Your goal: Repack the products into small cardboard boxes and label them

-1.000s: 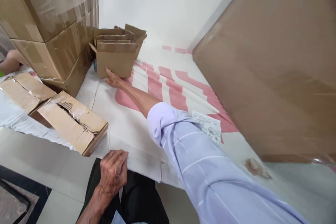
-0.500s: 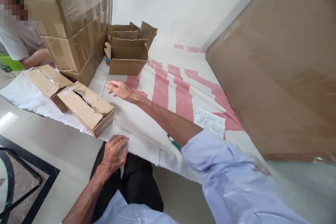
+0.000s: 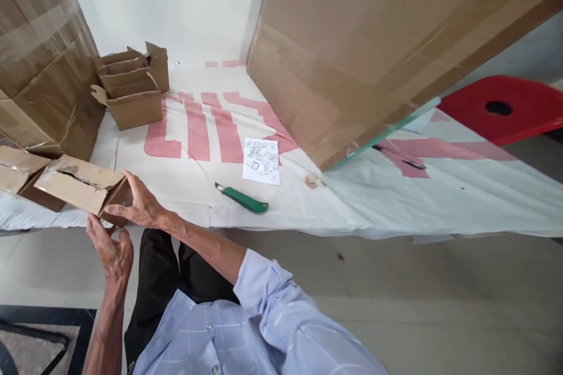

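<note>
A closed cardboard box (image 3: pixel 81 183) with a torn slit along its top lies at the table's front edge on the left. My right hand (image 3: pixel 139 202) has its fingers and thumb spread around the right end of this box. Just below the same end, at the near bottom corner, is my left hand (image 3: pixel 111 249), thumb and fingers apart and fingertips against the box. A second closed box (image 3: pixel 20 170) lies directly left of the first. Farther right on the cloth are a green box cutter (image 3: pixel 244 199), its blade end pointing left, and a paper with drawings (image 3: pixel 261 161).
Open empty cartons (image 3: pixel 135 106) stand at the back left beside a taped carton stack (image 3: pixel 48 70). A large cardboard box (image 3: pixel 352 58) leans over the table's right half. Behind it, a red stool (image 3: pixel 505 108) shows. A dark thin tool (image 3: pixel 400 158) lies nearby.
The view has swung right, bringing the cutter fully into sight. My right hand has come down to the near box's right end, and my left hand has moved up to its near corner.
</note>
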Tool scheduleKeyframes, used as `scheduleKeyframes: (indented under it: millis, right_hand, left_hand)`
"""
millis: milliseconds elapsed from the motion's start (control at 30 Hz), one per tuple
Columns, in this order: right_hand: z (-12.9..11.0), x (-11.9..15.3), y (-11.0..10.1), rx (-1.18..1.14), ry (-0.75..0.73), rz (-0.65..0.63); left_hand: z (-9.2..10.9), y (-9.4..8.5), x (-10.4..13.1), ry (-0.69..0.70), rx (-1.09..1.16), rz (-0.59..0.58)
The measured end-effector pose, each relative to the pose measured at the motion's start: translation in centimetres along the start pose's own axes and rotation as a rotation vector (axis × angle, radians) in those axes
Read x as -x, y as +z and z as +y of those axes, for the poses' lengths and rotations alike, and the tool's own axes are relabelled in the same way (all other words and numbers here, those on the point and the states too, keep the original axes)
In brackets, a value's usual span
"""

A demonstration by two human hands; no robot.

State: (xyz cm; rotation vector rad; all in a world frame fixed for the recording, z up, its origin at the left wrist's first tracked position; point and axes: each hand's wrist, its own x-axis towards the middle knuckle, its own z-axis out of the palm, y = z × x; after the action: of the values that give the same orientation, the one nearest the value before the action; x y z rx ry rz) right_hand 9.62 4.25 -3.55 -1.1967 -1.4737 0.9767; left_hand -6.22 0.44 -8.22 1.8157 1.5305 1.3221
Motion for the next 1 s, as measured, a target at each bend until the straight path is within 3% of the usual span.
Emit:
scheduleKeyframes:
  millis: [100, 233, 300, 367, 433, 533, 600, 733, 867, 1000]
  right_hand:
    - [0.7, 1.2, -2.9, -0.014, -0.008, 0.002]
    - [2.7, 3.0, -8.7, -0.067, -0.006, 0.064]
    - [3.6, 3.8, -11.2, -0.064, -0.013, 0.105]
    - [4.1, 4.7, -12.8, -0.021, -0.001, 0.155]
    - [4.2, 5.7, -13.3, -0.006, 0.011, 0.187]
    - [3.8, 6.7, -12.6, -0.027, 0.014, 0.193]
    - [3.6, 6.8, -12.2, -0.042, 0.009, 0.200]
    - [3.7, 6.4, -13.5, -0.024, -0.003, 0.234]
    - [3.7, 6.8, -16.4, 0.055, 0.005, 0.217]
    - [3.6, 7.3, -18.2, 0.092, 0.026, 0.179]
  left_hand:
    - [1.6, 2.4, 3.0, 0.021, -0.045, 0.034]
    - [3.5, 3.8, 6.2, 0.179, 0.012, -0.154]
    - [3.9, 3.1, 5.5, 0.240, 0.007, -0.130]
    - [3.7, 1.5, 2.8, 0.196, -0.010, 0.050]
    - [3.0, -0.2, -1.0, 0.062, 0.070, 0.139]
    - [2.0, -1.7, -5.9, -0.057, 0.261, -0.112]
    - [1.9, -1.8, -7.1, -0.076, 0.278, -0.153]
    - [2.8, -1.6, -4.2, -0.071, 0.244, -0.126]
    - [4.1, -2.2, -1.1, -0.018, 0.266, -0.229]
    - [4.2, -2.6, -2.2, 0.039, 0.362, -0.337]
